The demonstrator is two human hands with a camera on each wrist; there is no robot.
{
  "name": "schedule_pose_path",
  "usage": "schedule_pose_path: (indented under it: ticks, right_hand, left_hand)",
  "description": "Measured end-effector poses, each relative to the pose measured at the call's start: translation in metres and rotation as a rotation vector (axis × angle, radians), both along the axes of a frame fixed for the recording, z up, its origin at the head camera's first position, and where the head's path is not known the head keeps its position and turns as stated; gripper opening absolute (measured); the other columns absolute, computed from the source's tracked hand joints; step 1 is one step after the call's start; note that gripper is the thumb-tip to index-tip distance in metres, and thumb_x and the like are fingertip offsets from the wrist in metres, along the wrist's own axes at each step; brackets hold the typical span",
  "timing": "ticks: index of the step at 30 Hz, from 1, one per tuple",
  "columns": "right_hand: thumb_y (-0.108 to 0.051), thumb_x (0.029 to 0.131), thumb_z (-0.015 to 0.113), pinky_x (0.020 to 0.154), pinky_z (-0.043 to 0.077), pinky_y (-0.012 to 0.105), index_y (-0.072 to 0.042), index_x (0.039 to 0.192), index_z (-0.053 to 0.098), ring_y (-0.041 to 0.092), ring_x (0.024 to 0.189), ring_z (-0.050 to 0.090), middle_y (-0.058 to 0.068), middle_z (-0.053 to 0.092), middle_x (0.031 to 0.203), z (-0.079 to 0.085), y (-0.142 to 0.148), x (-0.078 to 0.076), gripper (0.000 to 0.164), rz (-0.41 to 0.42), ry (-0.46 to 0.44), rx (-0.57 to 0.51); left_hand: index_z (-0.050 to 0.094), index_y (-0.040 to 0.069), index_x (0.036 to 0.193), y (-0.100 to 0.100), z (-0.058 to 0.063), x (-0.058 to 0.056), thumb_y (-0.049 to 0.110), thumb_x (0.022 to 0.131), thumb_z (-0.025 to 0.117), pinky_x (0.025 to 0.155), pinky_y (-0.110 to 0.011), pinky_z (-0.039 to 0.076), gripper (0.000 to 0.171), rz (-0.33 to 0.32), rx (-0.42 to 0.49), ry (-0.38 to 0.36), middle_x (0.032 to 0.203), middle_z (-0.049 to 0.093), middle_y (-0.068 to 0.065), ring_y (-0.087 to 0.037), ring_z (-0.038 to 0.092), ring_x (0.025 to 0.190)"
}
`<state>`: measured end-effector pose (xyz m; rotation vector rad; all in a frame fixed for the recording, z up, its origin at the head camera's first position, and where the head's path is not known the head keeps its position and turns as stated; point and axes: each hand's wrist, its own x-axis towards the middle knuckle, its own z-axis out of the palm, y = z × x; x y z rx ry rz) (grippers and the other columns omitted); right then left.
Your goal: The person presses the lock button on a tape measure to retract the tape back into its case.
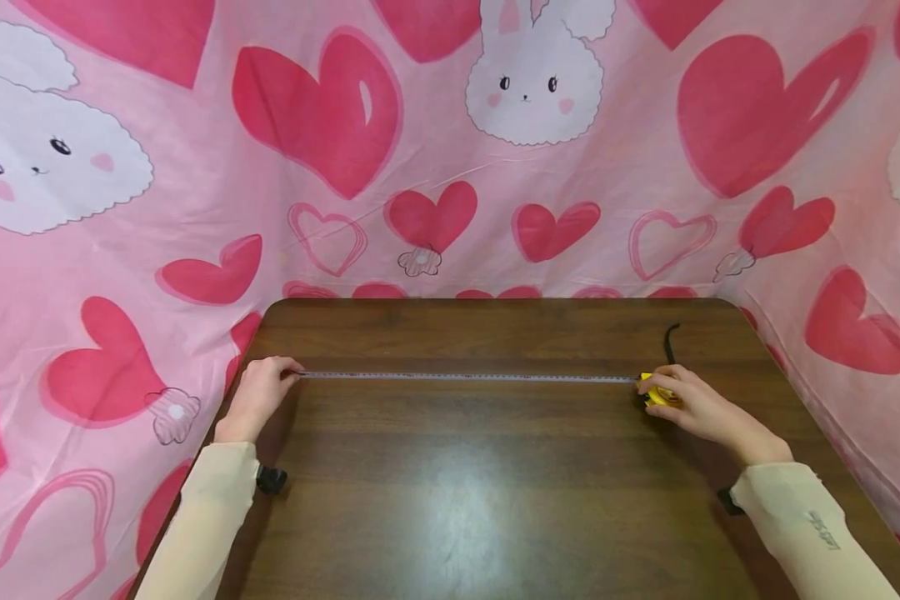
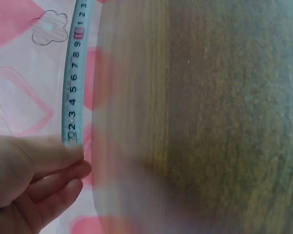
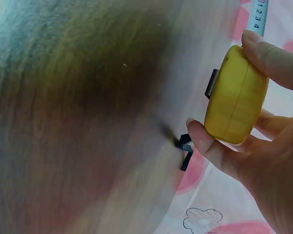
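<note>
A tape measure's yellow case (image 3: 237, 97) sits in my right hand (image 1: 708, 410), which grips it at the right part of the table. Its pale blade (image 1: 468, 377) is drawn out in a nearly straight line toward the left. At the blade's far end my left hand (image 1: 257, 398) pinches the tip between thumb and fingers, hiding the end. Black numbers run along the blade in the left wrist view, with a red-marked ten. A black wrist strap (image 1: 670, 343) trails from the case.
Both hands work over a dark brown wooden table (image 1: 450, 483) with rounded far corners. Pink cloth (image 1: 495, 225) printed with hearts and rabbits hangs behind and at the sides. Small black cameras (image 1: 272, 479) are worn at both wrists.
</note>
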<state>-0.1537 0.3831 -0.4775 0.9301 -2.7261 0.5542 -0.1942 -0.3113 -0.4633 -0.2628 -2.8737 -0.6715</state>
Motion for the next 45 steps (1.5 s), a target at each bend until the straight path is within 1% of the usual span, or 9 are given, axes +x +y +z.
schedule_pose_path:
  ticks: [4, 9, 17, 22, 25, 33, 37, 41, 45]
  right_hand:
    - [-0.002, 0.072, 0.091, 0.078, 0.051, 0.043, -0.013, 0.103, 0.071, 0.031, 0.097, 0.060, 0.014, 0.063, 0.109, 0.002, 0.003, 0.002, 0.038, -0.021, -0.001, -0.013]
    - [0.000, 0.068, 0.091, 0.083, 0.045, 0.029, -0.012, 0.101, 0.071, 0.033, 0.097, 0.061, 0.015, 0.063, 0.109, -0.002, 0.010, 0.002, 0.041, -0.019, 0.026, -0.022]
    - [0.000, 0.072, 0.090, 0.083, 0.044, 0.018, -0.016, 0.101, 0.071, 0.026, 0.097, 0.060, 0.011, 0.064, 0.109, -0.005, 0.013, 0.004, 0.039, -0.027, -0.007, -0.021]
    - [-0.001, 0.071, 0.091, 0.077, 0.050, 0.029, -0.017, 0.100, 0.070, 0.024, 0.095, 0.060, 0.011, 0.063, 0.109, -0.005, 0.012, 0.007, 0.039, -0.034, -0.007, -0.013]
    - [0.002, 0.069, 0.091, 0.080, 0.048, 0.023, -0.016, 0.098, 0.069, 0.026, 0.094, 0.060, 0.012, 0.063, 0.109, -0.006, 0.012, 0.008, 0.040, -0.016, 0.018, -0.022]
    - [0.005, 0.064, 0.091, 0.094, 0.036, 0.012, -0.020, 0.091, 0.068, 0.037, 0.100, 0.060, 0.017, 0.062, 0.110, -0.006, 0.000, 0.004, 0.043, 0.052, 0.074, -0.059]
    - [0.003, 0.068, 0.090, 0.092, 0.039, 0.015, -0.015, 0.101, 0.069, 0.035, 0.102, 0.059, 0.017, 0.063, 0.114, -0.001, -0.005, 0.003, 0.043, 0.036, 0.035, -0.060]
    - [-0.002, 0.076, 0.089, 0.091, 0.049, 0.026, -0.008, 0.129, 0.064, 0.030, 0.107, 0.059, 0.015, 0.063, 0.123, 0.007, -0.005, 0.005, 0.059, -0.030, -0.066, -0.048]
    - [-0.008, 0.083, 0.086, 0.091, 0.053, 0.044, -0.002, 0.148, 0.051, 0.031, 0.111, 0.060, 0.019, 0.062, 0.129, 0.011, -0.004, 0.006, 0.074, -0.080, -0.141, -0.013]
  left_hand:
    - [0.078, -0.002, 0.096, -0.003, -0.004, -0.002, -0.003, 0.088, 0.078, 0.082, -0.059, 0.056, 0.007, -0.067, 0.001, 0.015, 0.094, 0.076, -0.023, -0.040, 0.071, 0.084]
    - [0.079, 0.001, 0.095, -0.006, -0.009, -0.002, -0.002, 0.089, 0.079, 0.083, -0.056, 0.057, 0.007, -0.127, 0.006, 0.031, 0.092, 0.077, -0.018, -0.036, 0.072, 0.083]
    - [0.080, 0.004, 0.095, -0.008, -0.008, -0.003, -0.002, 0.086, 0.082, 0.075, -0.053, 0.058, 0.011, -0.145, 0.020, 0.098, 0.088, 0.078, -0.013, -0.030, 0.072, 0.077]
    - [0.081, 0.008, 0.102, -0.013, -0.009, -0.003, 0.005, 0.089, 0.081, 0.086, -0.057, 0.057, 0.013, -0.106, 0.059, 0.019, 0.097, 0.079, -0.013, -0.033, 0.073, 0.089]
    - [0.081, 0.009, 0.107, -0.016, -0.009, -0.002, 0.010, 0.092, 0.080, 0.091, -0.057, 0.057, 0.015, -0.083, 0.099, -0.042, 0.102, 0.079, -0.012, -0.033, 0.073, 0.095]
    - [0.082, 0.012, 0.108, -0.008, -0.007, -0.005, 0.013, 0.092, 0.081, 0.085, -0.025, 0.056, 0.016, -0.125, 0.171, -0.074, 0.103, 0.079, -0.008, -0.026, 0.071, 0.094]
    - [0.083, 0.012, 0.106, -0.002, -0.006, -0.009, 0.013, 0.092, 0.081, 0.084, -0.021, 0.054, 0.015, -0.136, 0.190, -0.044, 0.102, 0.080, -0.008, -0.027, 0.071, 0.094]
    - [0.083, 0.011, 0.107, -0.001, -0.004, -0.011, 0.011, 0.091, 0.081, 0.083, -0.019, 0.054, 0.016, -0.127, 0.186, -0.025, 0.101, 0.080, -0.009, -0.028, 0.072, 0.094]
    - [0.082, 0.010, 0.109, -0.002, -0.003, -0.010, 0.011, 0.092, 0.080, 0.089, -0.034, 0.059, 0.017, -0.127, 0.181, -0.049, 0.104, 0.079, -0.011, -0.030, 0.073, 0.096]
